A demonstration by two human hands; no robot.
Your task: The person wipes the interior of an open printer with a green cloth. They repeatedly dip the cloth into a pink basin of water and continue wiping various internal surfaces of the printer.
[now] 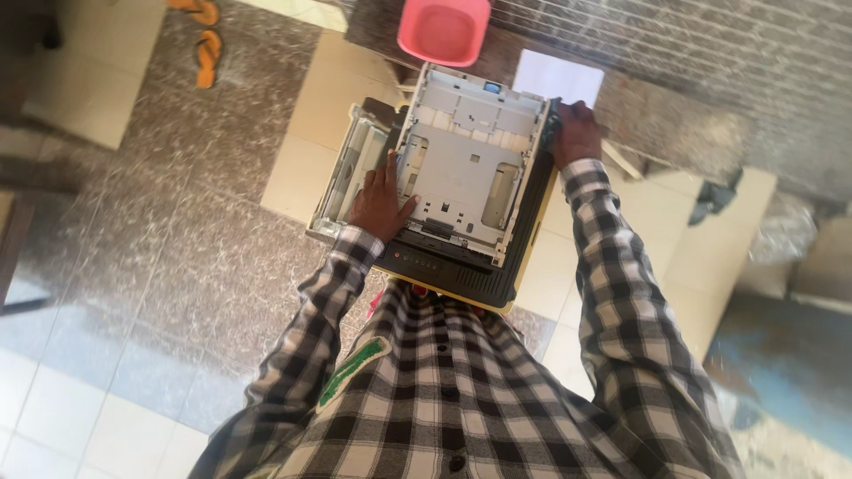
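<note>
Tiled floor (106, 266) with orange sandals (206, 44), pink tub (444, 31), white sheet (559, 78).

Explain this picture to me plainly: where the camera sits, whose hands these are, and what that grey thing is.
The camera is worn on a person's head and looks straight down, so you see their checked shirt and both arms. The left hand lies flat on a grey plastic paper tray, which rests on a dark printer-like machine. The right hand grips the tray's far right edge. Beyond it sit a pink tub and a white sheet of paper. Below is a tiled floor.
</note>
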